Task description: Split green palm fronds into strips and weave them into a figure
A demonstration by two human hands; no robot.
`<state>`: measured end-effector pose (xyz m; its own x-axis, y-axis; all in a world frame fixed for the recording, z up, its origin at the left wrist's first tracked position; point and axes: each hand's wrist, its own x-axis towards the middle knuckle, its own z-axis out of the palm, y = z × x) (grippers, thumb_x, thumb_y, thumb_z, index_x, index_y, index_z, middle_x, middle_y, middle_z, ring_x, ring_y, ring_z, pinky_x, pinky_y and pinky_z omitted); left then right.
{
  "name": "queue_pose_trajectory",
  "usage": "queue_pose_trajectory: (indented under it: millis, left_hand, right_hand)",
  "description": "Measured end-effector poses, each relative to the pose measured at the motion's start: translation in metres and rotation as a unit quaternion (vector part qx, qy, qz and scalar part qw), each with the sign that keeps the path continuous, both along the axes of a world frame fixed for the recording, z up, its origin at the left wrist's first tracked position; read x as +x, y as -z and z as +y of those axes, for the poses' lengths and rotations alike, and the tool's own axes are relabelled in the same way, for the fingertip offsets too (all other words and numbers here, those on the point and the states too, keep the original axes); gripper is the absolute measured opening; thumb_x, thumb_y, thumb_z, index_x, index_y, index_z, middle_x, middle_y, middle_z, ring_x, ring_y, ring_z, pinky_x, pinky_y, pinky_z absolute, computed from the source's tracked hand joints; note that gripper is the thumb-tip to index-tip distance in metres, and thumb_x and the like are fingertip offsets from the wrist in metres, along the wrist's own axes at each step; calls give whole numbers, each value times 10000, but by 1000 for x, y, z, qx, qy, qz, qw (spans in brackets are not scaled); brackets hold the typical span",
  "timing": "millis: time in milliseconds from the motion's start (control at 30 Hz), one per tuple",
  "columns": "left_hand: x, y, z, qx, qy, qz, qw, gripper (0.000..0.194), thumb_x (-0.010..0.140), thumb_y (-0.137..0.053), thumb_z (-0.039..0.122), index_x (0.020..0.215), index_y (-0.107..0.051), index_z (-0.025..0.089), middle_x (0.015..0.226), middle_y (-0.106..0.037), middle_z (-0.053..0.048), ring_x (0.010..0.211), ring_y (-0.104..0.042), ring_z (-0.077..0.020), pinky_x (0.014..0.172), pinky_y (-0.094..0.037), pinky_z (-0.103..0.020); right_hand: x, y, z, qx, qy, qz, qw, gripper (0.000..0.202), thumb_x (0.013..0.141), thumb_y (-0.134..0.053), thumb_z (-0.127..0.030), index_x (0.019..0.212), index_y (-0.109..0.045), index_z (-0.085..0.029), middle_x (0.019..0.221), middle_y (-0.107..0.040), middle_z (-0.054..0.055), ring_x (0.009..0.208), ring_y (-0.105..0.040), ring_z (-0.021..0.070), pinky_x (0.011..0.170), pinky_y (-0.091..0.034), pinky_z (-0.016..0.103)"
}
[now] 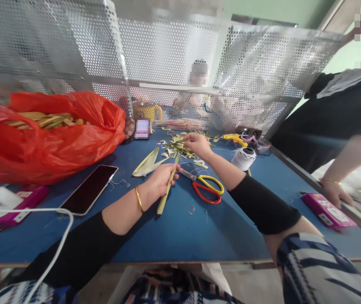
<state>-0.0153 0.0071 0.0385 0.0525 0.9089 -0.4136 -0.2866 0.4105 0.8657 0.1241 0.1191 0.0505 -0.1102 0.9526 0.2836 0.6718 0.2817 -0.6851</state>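
My left hand is wrapped round a narrow green-yellow plant stalk, its lower end pointing toward me. Beyond it, my right hand is over a heap of shredded plant scraps, thumb and fingertips drawn together; what they pinch is too small to make out. A pale split leaf piece lies left of the stalk. Scissors with one red and one yellow handle rest just right of my left hand, blades pointing at it. A white thread spool stands beside my right forearm.
A red plastic bag of plant pieces fills the left. Near it are a dark phone, a purple pack and a white cable. At right lie a yellow tool and another purple pack, by a person's hand. Perforated metal screens stand behind.
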Motion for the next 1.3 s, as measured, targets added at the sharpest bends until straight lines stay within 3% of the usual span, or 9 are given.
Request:
queue_pose_trajectory:
  millis: [167,333,467,567,733,1000,1167,1300]
  left_hand:
    - [-1,0,1,-9,-2,-7,1000,231,884,-463,84,677,-555,132,646,-587,1,383,-429,-24,317,-251,-123]
    - [-1,1,1,-11,-2,-12,1000,248,883,-462,90,656,-551,134,639,-582,2,380,-424,-24,320,-248,-123]
    - [-1,2,0,-6,-1,-10,1000,243,860,-472,65,643,-561,128,631,-573,2,390,-433,-26,323,-252,-123]
    - [-1,2,0,-3,0,-6,1000,230,841,-491,52,636,-568,123,641,-579,-3,391,-436,-25,321,-250,-125]
    - [0,0,-2,-6,0,4,1000,261,861,-471,54,627,-569,116,650,-580,-13,391,-441,-29,320,-256,-130]
    - [1,-3,-5,-11,16,6,1000,289,882,-451,64,620,-561,113,620,-555,-8,389,-429,-30,325,-251,-136]
    - [1,-3,-4,-11,19,6,1000,267,869,-453,46,637,-570,110,640,-577,-19,396,-432,-32,325,-238,-145]
    - [0,-4,-4,-17,20,1,1000,265,877,-459,61,639,-565,111,634,-571,-17,400,-436,-30,334,-250,-141]
  right_hand:
    - [-16,-2,28,8,19,-67,997,206,719,-601,-143,893,-709,-171,811,-738,32,749,-657,165,687,-492,255]
    - [-3,-4,38,35,39,-144,988,322,724,-565,-65,954,-729,-219,946,-750,51,911,-673,197,796,-495,272]
    - [23,-10,28,53,63,-201,976,224,771,-553,-125,824,-752,-213,930,-744,96,970,-661,255,841,-488,329]
    - [41,-12,13,53,35,-232,971,264,714,-594,-82,850,-757,-239,984,-738,51,977,-658,221,855,-476,290]
    - [63,-2,-8,33,54,-258,964,121,758,-619,-195,764,-737,-221,842,-736,51,837,-662,212,724,-475,278]
    - [64,36,-8,-23,114,-218,969,79,745,-638,-157,704,-686,-205,793,-715,40,740,-631,175,598,-417,234]
    - [63,39,-4,-28,118,-160,980,127,752,-606,-148,632,-596,-187,784,-689,64,758,-612,186,632,-413,246]
    - [73,33,-16,-23,90,-89,992,118,824,-494,-189,711,-521,-204,685,-639,12,638,-570,141,616,-425,233]
